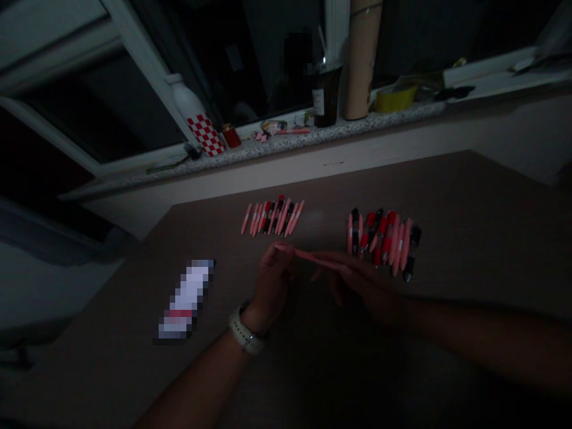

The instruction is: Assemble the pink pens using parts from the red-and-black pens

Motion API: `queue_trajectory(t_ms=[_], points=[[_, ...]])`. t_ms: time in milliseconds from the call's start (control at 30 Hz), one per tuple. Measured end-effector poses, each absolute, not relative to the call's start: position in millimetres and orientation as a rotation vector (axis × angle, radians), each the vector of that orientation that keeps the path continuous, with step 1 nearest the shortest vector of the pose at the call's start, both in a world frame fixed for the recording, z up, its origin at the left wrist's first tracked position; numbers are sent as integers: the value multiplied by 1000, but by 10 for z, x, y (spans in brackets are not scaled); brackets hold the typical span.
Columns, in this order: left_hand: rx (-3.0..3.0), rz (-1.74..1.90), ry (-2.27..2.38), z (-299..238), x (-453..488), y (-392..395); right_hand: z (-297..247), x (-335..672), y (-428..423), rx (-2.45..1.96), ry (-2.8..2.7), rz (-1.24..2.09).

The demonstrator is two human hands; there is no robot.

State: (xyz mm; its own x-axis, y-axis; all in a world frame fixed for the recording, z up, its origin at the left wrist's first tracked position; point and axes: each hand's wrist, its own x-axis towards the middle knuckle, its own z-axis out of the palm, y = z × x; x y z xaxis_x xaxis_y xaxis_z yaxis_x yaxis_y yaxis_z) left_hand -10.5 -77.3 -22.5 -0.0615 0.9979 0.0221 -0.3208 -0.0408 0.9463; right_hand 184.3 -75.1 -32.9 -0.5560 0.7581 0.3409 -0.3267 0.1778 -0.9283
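Head view: left hand (271, 283) pinches a pink pen (313, 258); right hand (361, 287) holds it.

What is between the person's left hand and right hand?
In the head view, a pink pen runs between the left hand and the right hand, touching both.

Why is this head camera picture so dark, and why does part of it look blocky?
In the head view, dim light puts the left hand and right hand in heavy shadow; the table darkens toward the bottom; a pixelated patch hides whatever lies there; the window frame looks slanted, perhaps from a wide lens.
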Motion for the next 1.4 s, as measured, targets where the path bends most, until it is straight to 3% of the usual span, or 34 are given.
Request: queue_trajectory(t_ms=[167,300,467,700,900,1400], points=[[1096,1316,1133,-213,-166,-766,-396,1838,-742,-448,-1405,1498],[1617,1094,1398,-157,-227,-762,-398,1815,-692,-564,-1269,1413],[2075,962,1378,-160,-245,-749,-318,1773,-641,-742,-1220,1347],[2071,1052,1861,-106,-458,-519,-406,1692,-616,-839,-1189,1352],[2171,640,2403,92,-546,-207,-451,1694,-626,-858,-1327,1289],[2302,492,2547,88,-345,118,-406,1671,-611,-831,-1457,1190]])
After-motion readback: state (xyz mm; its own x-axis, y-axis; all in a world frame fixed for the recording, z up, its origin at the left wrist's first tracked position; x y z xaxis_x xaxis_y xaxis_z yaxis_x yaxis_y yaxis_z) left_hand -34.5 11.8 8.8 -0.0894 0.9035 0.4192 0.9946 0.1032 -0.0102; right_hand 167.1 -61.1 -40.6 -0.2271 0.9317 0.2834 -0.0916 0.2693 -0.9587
